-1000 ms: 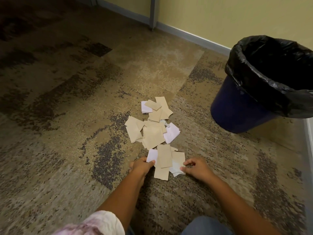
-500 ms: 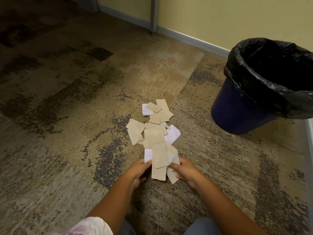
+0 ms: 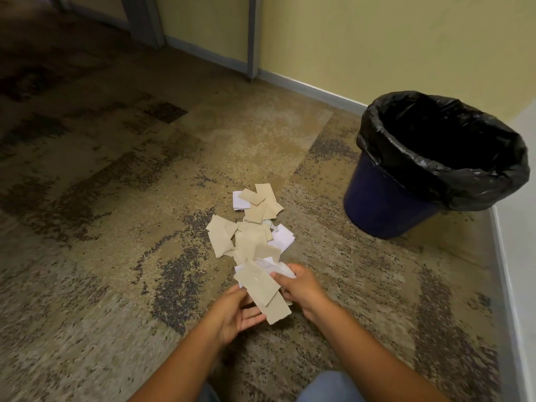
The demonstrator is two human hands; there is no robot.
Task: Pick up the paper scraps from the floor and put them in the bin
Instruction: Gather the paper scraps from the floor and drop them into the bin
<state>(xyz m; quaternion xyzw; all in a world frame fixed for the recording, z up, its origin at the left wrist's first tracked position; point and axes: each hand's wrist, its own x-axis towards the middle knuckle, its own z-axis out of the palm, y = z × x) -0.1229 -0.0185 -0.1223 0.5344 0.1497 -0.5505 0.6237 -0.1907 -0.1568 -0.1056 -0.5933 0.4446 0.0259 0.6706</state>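
Mottled carpet (image 3: 121, 216), yellow wall (image 3: 362, 39), grey baseboard (image 3: 313, 89).

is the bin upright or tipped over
Upright: the bin stands on its base on the carpet, its bag-lined mouth facing up.

It looked like an office or similar commercial interior. Patterned brown and beige carpet tiles (image 3: 121, 216) covered the floor beneath the gathered hands, a grey skirting (image 3: 307, 89) ran along a plain yellow wall (image 3: 377, 39) beyond them, and a dark blue bin (image 3: 383, 204) with a black liner (image 3: 490, 184) stood up to their right.
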